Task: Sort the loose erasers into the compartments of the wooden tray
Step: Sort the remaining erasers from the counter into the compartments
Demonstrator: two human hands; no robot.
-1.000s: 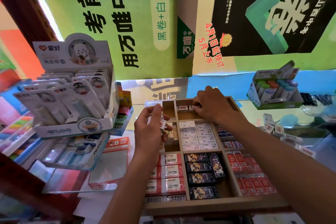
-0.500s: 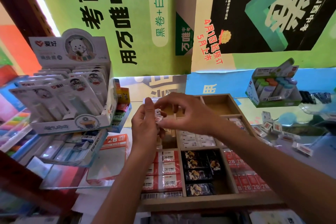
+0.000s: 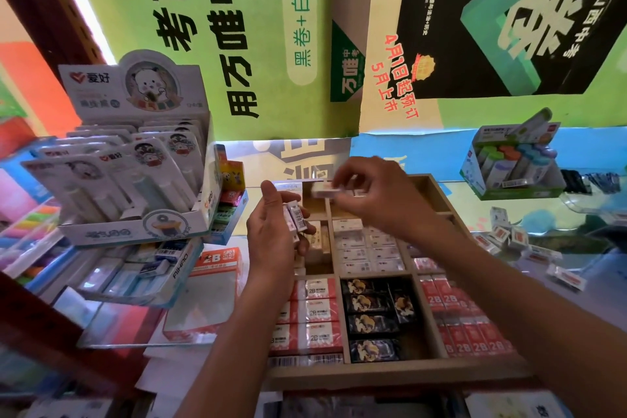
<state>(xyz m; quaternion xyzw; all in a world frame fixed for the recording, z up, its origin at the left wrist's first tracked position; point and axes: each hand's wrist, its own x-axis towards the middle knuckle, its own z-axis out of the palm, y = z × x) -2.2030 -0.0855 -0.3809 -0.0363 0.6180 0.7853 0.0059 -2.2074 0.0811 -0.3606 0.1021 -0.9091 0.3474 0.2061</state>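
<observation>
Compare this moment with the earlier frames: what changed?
The right hand left the tray's back compartment, came to the left hand, and now pinches one eraser above the tray. The left hand still holds its stack; tray contents unchanged.

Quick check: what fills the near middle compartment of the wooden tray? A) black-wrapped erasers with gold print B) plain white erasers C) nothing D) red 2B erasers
A: black-wrapped erasers with gold print lie in the wooden tray's near middle compartment, between two red 2B sections.
</observation>
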